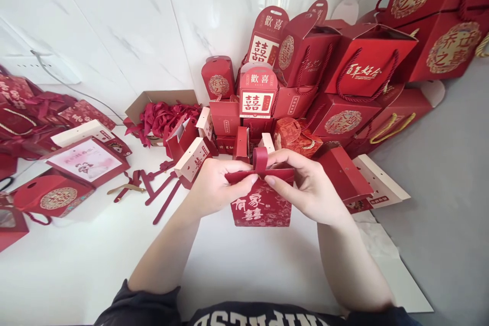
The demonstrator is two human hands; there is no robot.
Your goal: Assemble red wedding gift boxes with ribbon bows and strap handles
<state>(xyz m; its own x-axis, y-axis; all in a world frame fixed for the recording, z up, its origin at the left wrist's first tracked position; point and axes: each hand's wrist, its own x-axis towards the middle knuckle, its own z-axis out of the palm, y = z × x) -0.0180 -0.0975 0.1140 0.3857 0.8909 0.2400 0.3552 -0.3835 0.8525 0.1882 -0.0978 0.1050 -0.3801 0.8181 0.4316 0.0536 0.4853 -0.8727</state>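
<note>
A red gift box (263, 209) with white lettering and a floral print stands upright on the table in front of me. A dark red strap handle (261, 161) forms a loop above its top edge. My left hand (219, 183) pinches the top edge on the left of the strap, thumb in front and fingers behind. On the other side, my right hand (305, 183) pinches the same edge, its thumb close to the strap's base. Both hands touch the box, and part of its top is hidden behind the fingers.
Red gift boxes (355, 69) are stacked at the back right against the tiled wall (221, 15). A cardboard box (164, 98) holds red ribbons (168, 117). Loose straps (166, 198) and gold-handled scissors (126, 188) lie on the left of the white table (114, 249), near more boxes (53, 193).
</note>
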